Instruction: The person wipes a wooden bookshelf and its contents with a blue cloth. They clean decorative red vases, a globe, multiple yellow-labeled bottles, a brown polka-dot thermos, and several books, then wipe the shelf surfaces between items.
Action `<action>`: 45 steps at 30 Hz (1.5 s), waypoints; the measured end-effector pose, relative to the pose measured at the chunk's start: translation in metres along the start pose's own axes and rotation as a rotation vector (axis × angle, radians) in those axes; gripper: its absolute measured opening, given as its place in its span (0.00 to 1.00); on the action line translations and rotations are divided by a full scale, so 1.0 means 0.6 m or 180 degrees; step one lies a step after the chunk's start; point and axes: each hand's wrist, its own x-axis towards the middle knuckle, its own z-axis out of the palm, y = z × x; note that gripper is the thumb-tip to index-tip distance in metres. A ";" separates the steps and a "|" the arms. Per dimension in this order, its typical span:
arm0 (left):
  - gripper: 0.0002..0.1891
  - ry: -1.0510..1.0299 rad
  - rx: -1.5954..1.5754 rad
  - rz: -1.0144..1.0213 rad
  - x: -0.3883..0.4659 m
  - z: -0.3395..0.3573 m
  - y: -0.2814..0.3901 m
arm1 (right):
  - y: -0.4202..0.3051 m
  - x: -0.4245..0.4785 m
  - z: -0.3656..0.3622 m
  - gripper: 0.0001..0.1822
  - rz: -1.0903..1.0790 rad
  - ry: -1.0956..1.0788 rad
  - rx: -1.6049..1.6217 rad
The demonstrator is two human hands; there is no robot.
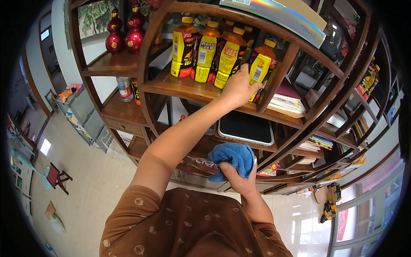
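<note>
My left hand [237, 86] reaches up to the shelf and wraps around the lower part of the rightmost yellow-labelled drink bottle [260, 66], thumb on its right side and fingers on its left. That bottle stands slightly tilted, its base partly hidden by the hand. Several matching bottles with yellow caps, such as one drink bottle [203, 53], line the shelf board [179, 86] to its left. Lower down, close to my chest, my right hand [239, 180] grips a bunched blue cloth [232, 157], the thumb pressed over its front.
A curved wooden display shelf [282, 75] surrounds the bottles. Two red gourd-shaped bottles [115, 35] stand at left. Below are a black-topped silver device [245, 127] and, to its right, a stack of books [287, 101]. A shiny box [279, 19] rests on top.
</note>
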 end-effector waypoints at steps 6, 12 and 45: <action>0.33 0.0375 0.0115 0.0116 -0.017 -0.007 0.018 | -0.006 0.001 -0.001 0.19 -0.0212 0.0002 -0.0127; 0.25 0.0783 -0.0428 0.0468 -0.045 -0.027 0.033 | -0.007 0.014 -0.008 0.19 -0.0639 0.0220 -0.0386; 0.34 -0.2196 -0.4576 -0.1656 -0.278 -0.081 0.063 | -0.040 0.111 -0.076 0.40 -0.0760 0.1125 0.1542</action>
